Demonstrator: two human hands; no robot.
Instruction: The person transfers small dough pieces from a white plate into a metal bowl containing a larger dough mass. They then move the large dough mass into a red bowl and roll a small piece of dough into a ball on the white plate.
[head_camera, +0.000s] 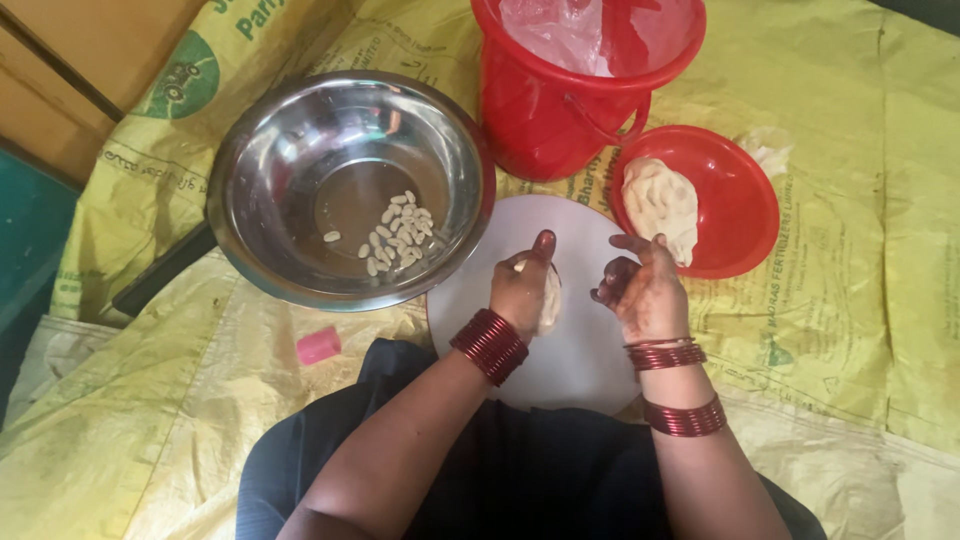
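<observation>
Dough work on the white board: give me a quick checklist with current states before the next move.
1. Left hand holds a dough piece: ok.
2. Right hand free of dough: ok, fingers curled, nothing visibly held.
3. White round board has bare space: ok.
4. Dough supply in red plate: ok, a lump remains.
5. Steel bowl holds shaped pieces: ok, a small cluster.
6. Red bucket contents: cannot tell, only plastic film visible.

Pale, soft lump of dough (548, 298), upright over a round white board (580, 350), partly hidden.
</observation>
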